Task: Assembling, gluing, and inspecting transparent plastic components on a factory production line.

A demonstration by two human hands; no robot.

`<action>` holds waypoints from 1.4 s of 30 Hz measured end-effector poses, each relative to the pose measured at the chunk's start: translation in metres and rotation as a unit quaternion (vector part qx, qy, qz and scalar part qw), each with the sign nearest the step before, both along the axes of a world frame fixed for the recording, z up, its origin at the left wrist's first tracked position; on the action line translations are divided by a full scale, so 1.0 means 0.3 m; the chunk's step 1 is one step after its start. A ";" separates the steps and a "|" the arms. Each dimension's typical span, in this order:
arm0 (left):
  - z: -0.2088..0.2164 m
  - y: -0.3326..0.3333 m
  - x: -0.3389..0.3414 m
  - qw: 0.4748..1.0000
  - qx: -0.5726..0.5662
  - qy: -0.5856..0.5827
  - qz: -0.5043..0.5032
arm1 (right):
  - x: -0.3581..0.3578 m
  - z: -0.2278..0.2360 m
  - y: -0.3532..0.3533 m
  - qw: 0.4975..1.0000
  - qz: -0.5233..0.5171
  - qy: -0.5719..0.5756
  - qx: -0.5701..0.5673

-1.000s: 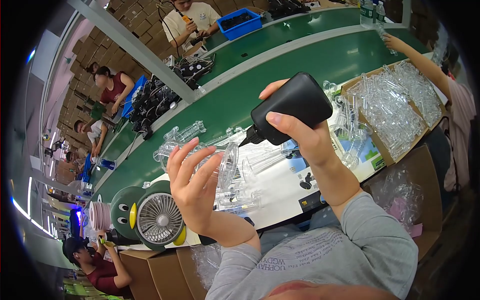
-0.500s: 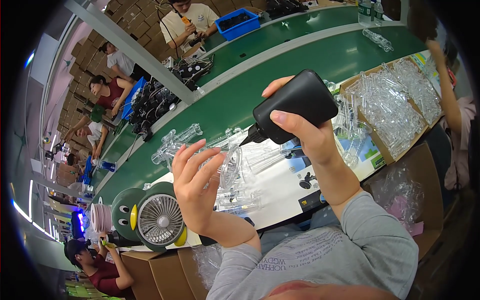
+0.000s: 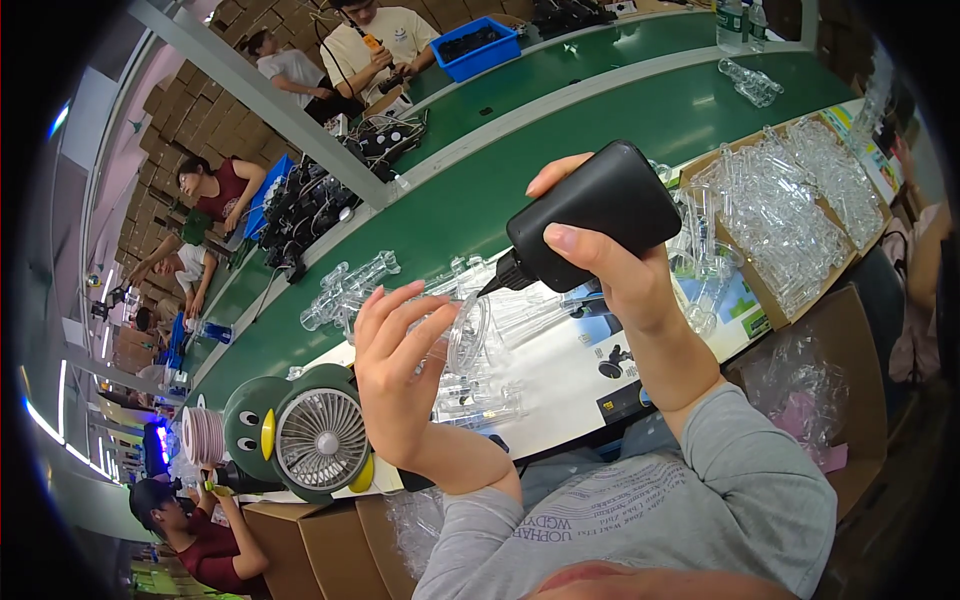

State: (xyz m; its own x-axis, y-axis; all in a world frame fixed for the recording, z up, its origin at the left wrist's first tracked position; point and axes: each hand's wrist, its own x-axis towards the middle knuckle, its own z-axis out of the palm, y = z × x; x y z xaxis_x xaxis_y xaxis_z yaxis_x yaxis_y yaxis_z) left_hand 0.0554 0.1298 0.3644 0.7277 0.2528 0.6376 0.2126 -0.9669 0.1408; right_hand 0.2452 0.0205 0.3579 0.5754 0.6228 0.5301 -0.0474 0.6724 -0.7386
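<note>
The person's right hand (image 3: 632, 285) is wrapped around a black bottle (image 3: 600, 215), thumb across the near side, the bottle tilted so its nozzle (image 3: 505, 275) points down to the left. The left hand (image 3: 395, 385) grasps a clear part (image 3: 470, 338) with a round rim; its fingers are loosely curved rather than clenched, and the thumb is hidden. The part is raised over the paper (image 3: 560, 380), just in front of the person, and the nozzle tip sits at the upper edge of the rim — whether touching or just beside it, one cannot tell

More clear pieces (image 3: 350, 290) lie beyond the left hand on the green table (image 3: 480, 215), and a single piece (image 3: 750, 83) lies well apart near the far right. To the right, a carton (image 3: 770, 305) is heaped with similar pieces. Left of the hands stand a green fan (image 3: 320, 440) with a bird face and, beside it, a pink spool (image 3: 203, 435). Across the table, a co-worker in a cream shirt (image 3: 400, 35) holds an orange tool (image 3: 373, 44) — near a blue bin (image 3: 485, 64) with dark things inside
</note>
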 end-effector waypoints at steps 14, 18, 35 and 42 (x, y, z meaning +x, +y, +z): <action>-0.014 0.009 -0.007 1.000 -0.015 0.005 -0.009 | 0.006 0.000 -0.014 0.999 -0.024 0.036 0.020; -0.016 0.002 -0.008 0.998 -0.038 -0.042 0.006 | 0.004 -0.014 0.012 0.997 -0.053 0.022 0.046; -0.006 0.036 -0.119 0.976 -0.077 -0.196 0.056 | 0.392 -0.234 0.232 0.570 -0.275 -0.745 -0.209; -0.011 0.041 -0.132 0.977 -0.055 -0.204 0.036 | 0.492 -0.462 0.235 0.394 -0.184 -0.880 -0.191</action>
